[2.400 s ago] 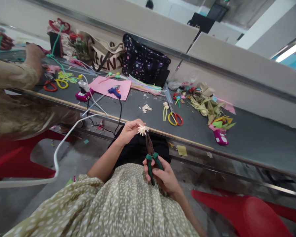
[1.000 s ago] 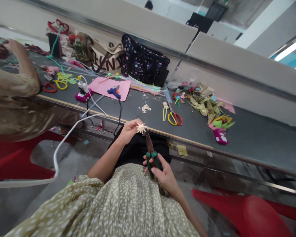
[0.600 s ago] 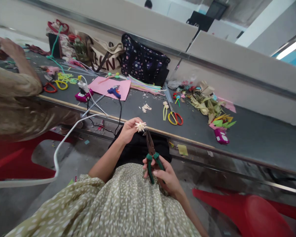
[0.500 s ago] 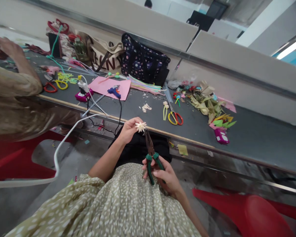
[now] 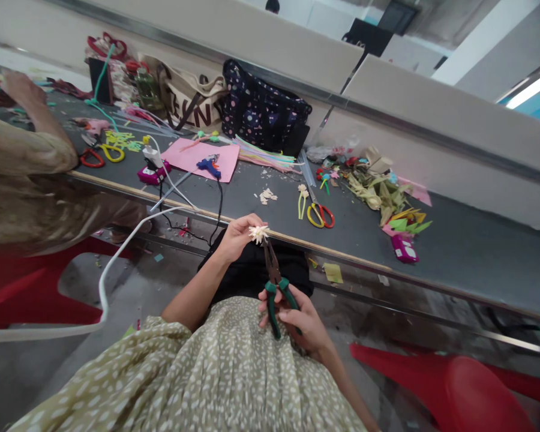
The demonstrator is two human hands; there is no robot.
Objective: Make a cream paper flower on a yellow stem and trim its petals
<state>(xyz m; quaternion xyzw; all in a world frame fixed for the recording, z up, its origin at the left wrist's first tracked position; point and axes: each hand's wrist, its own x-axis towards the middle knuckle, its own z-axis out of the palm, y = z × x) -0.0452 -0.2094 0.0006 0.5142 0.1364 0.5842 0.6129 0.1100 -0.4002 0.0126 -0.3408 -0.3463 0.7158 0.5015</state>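
Observation:
A small cream flower (image 5: 258, 233) with pointed petals is pinched in the fingertips of my left hand (image 5: 236, 239), just in front of the table edge. My right hand (image 5: 302, 318) is wrapped round the green handles of long-nosed pliers (image 5: 273, 273). The pliers point up and away from me, and their tips are at the underside of the flower. Whether the jaws grip part of it is too small to tell. Beyond my hands, cream scraps (image 5: 267, 196) lie on the grey table (image 5: 355, 240).
Scissors (image 5: 320, 216) lie right of the scraps. A blue glue gun (image 5: 209, 166) rests on pink paper (image 5: 229, 157), its black cord hanging over the edge. A white cable (image 5: 117, 255) crosses at the left. Another person's hand (image 5: 24, 90) is at the far left.
The flower has turned slightly and shifted a little to the right, closer over the plier tips. The other person's hand at the far left has moved slightly.

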